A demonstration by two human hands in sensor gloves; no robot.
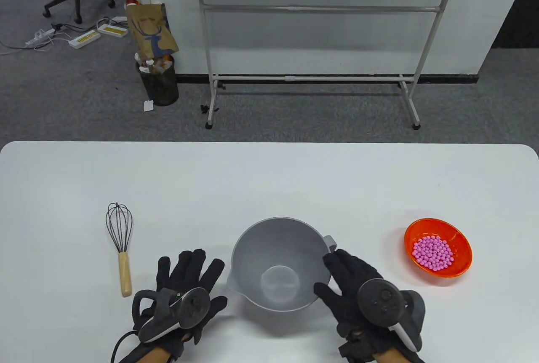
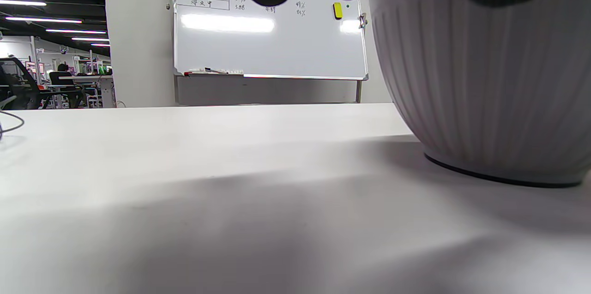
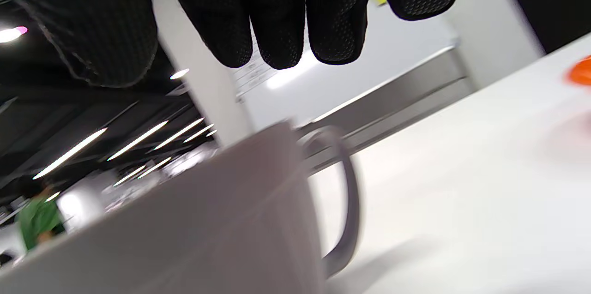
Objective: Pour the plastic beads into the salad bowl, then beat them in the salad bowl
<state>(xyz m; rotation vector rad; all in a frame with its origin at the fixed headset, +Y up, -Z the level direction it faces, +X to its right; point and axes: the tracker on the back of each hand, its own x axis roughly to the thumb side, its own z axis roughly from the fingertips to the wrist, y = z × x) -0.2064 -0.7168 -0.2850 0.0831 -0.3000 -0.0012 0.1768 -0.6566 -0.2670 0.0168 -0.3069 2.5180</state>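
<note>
While pink plastic beads (image 1: pixel 433 252) sit in the orange dish (image 1: pixel 461 249) right of the empty grey salad bowl (image 1: pixel 252 249), wood-handled wire whisk (image 1: pixel 121 245) left of it points away, lengthwise; both hands spread, left hand (image 1: pixel 185 287) flat, right hand (image 1: pixel 358 291) at bowl's rim.

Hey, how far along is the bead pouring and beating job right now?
Nothing looks done yet: the grey salad bowl is empty, and the pink beads still sit in the orange dish. In hand: the right hand hovers open by the bowl's rim; the left hand lies flat nearby. Left: pouring the beads, then beating them with the untouched whisk.
</note>
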